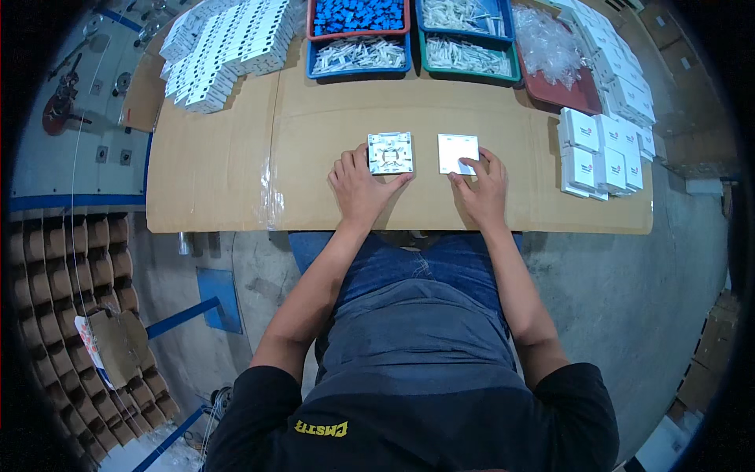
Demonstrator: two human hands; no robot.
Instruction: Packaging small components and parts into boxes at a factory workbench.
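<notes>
Near the middle of the cardboard-covered table (212,173), my left hand (358,186) grips a square white unit (390,153), with fingers along its left side and the thumb at its lower edge. Its upper face shows moulded inner parts, like the back of a wall switch. To the right, a gap apart, lies a plain white square plate (453,149). My right hand (485,190) holds it at its right side and lower edge, the index finger over its face and the thumb below. Both pieces appear to lie flat.
Stacked white switch-like units (228,55) stand at the far left. Bins of blue parts (358,16) and small white parts (362,55) line the back. A red tray (562,93) holds clear plastic bags. White boxes (602,157) are stacked at the right.
</notes>
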